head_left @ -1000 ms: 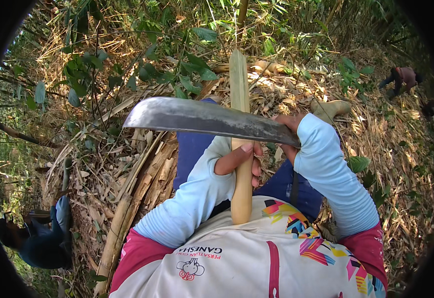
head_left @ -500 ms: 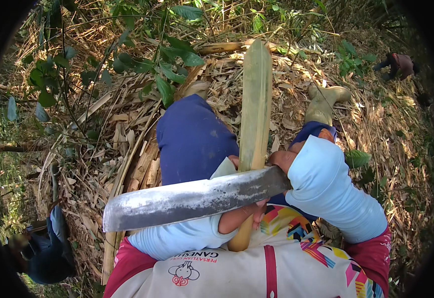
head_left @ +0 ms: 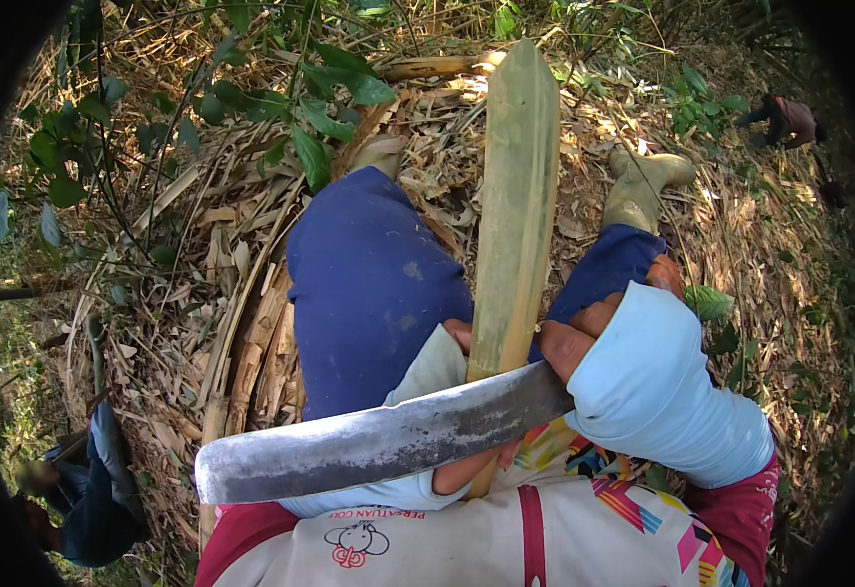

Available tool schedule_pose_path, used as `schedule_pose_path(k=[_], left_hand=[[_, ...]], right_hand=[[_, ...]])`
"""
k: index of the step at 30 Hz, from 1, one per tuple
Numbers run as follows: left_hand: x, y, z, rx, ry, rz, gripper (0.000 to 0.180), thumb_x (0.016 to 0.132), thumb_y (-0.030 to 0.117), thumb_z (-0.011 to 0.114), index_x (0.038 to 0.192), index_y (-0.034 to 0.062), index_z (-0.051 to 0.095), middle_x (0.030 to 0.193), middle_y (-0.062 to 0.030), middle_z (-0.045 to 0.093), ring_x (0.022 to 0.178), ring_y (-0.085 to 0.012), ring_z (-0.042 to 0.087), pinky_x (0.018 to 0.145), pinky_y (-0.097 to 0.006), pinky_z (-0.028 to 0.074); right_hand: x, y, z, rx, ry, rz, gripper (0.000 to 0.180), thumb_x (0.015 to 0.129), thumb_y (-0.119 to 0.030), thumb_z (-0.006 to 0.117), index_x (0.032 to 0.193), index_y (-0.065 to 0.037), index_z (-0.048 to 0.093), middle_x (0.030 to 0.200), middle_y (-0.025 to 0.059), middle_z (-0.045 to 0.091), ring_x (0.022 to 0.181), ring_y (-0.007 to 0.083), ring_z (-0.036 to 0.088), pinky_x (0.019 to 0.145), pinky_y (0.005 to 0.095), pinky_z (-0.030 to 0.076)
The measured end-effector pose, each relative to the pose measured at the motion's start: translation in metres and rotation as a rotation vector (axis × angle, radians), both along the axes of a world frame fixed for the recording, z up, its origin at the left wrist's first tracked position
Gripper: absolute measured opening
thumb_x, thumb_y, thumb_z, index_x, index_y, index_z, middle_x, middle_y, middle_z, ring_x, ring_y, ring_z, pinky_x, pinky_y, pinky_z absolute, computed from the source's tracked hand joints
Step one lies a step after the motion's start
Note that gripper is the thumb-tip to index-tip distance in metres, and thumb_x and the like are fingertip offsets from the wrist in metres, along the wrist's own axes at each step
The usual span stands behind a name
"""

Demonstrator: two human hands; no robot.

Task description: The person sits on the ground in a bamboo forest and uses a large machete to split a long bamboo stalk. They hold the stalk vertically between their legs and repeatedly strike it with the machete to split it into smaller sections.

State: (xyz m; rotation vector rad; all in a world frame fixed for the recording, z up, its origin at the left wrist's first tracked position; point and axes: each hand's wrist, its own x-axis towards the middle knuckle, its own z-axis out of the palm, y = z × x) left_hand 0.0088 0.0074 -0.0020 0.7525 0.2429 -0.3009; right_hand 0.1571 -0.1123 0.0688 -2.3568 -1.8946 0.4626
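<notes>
Two hands [head_left: 462, 473] [head_left: 580, 340], one machete [head_left: 379, 446], one stake [head_left: 516, 205], two boots [head_left: 643, 188] [head_left: 382, 156] and at least two other people [head_left: 95, 504] [head_left: 792, 123] are showing.

A leafy plant [head_left: 312, 157] spreads its dark green leaves across the upper left of the frame. At top centre a pale log [head_left: 437, 67] lies among dry litter [head_left: 168, 396], which covers much of the ground. Long split wood pieces [head_left: 261, 352] lie left of centre. A low seedling [head_left: 694, 106] grows at upper right; below it, right of centre, is a broad leaf [head_left: 709, 303]. One person [head_left: 95, 514] in dark clothing appears at lower left, another person [head_left: 797, 122] at far upper right.
</notes>
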Motion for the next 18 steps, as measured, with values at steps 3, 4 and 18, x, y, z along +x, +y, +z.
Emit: schedule_pose_path(k=[3,4,18], left_hand=[[-0.002,-0.004,0.001,0.0,0.001,-0.002,0.029,0.091,0.019,0.067,0.111,0.0038,0.053,0.074,-0.0127,0.058,0.065,-0.0216,0.061,0.059,-0.036,0.053],[-0.002,-0.004,0.002,-0.003,0.002,0.0,0.029,0.091,0.019,0.067,0.111,0.0038,0.053,0.074,-0.0126,0.058,0.065,-0.0216,0.061,0.059,-0.036,0.053],[0.004,0.012,0.0,0.0,-0.001,0.002,0.028,0.091,0.017,0.067,0.111,0.0039,0.053,0.075,-0.0121,0.059,0.065,-0.0206,0.061,0.058,-0.035,0.052]], right_hand=[[0.0,0.002,-0.001,-0.017,-0.124,0.008,0.029,0.075,-0.033,0.061,0.089,-0.007,0.061,0.066,0.0072,0.057,0.06,0.0272,0.062,0.052,0.0492,0.045],[0.001,0.003,0.0,-0.021,-0.133,0.015,0.03,0.075,-0.032,0.062,0.089,-0.007,0.061,0.066,0.0072,0.057,0.059,0.0267,0.062,0.051,0.0471,0.045],[-0.005,-0.006,-0.008,0.021,-0.028,0.022,0.034,0.074,-0.036,0.064,0.091,-0.007,0.062,0.066,0.0074,0.057,0.06,0.0274,0.062,0.05,0.0523,0.043]])
